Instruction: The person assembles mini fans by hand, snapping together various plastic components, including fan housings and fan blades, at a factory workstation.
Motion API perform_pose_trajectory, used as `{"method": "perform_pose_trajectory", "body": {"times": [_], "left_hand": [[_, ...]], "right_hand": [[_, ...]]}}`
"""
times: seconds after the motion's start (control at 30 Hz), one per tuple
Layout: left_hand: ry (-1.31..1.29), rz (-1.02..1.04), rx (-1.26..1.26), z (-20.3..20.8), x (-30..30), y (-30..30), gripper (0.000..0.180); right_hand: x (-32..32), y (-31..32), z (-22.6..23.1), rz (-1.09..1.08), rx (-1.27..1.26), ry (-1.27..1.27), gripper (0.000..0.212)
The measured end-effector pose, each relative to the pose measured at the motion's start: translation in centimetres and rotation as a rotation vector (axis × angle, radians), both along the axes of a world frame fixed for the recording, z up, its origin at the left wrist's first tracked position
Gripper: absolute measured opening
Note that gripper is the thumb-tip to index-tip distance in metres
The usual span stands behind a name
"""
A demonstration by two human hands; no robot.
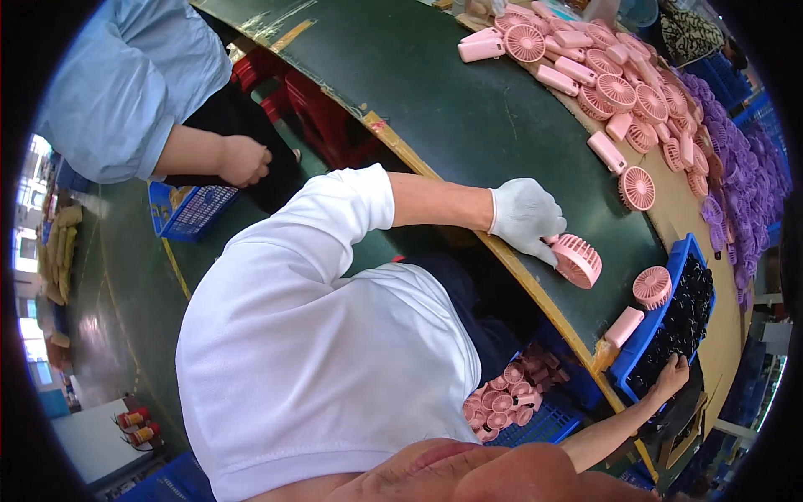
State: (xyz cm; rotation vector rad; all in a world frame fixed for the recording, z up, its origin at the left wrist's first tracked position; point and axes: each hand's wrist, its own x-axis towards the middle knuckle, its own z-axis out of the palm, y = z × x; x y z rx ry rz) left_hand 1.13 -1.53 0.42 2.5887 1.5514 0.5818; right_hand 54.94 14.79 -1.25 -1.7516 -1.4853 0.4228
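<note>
My left hand (527, 219), in a whitish work glove, grips a pink handheld fan (578, 261) by its handle end, its round grille tilted over the green tabletop. Bare, my right hand (672, 376) reaches into a blue tray (624, 366) of small black parts (676, 322). Its fingers are bent together among them, and whatever they pinch is too small to make out. Between my hands, against the tray's edge, lies another pink fan (652, 287), with a pink handle piece (624, 326) beside it.
A large heap of pink fans (615, 90) covers the table's far side, with purple ones (740, 159) beyond. A blue crate (535, 424) below the wooden table edge (552, 314) holds more pink fans. To my left sits a co-worker in light blue (138, 84), near red stools (314, 117).
</note>
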Motion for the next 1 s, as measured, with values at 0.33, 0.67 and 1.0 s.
{"method": "perform_pose_trajectory", "body": {"times": [0.33,0.67,1.0], "left_hand": [[-0.448,0.278,0.137,-2.4,-0.6,2.2,0.051],[-1.494,0.14,-0.641,1.4,2.6,-1.1,0.033],[-0.444,0.101,-0.07,0.8,4.8,-0.5,0.05]], "right_hand": [[-6.6,-5.9,6.5,0.032,0.119,0.31,0.019],[-31.3,-18.5,4.9,0.474,0.235,0.961,0.016],[-36.4,-18.7,0.5,0.317,0.242,0.985,0.012]]}}
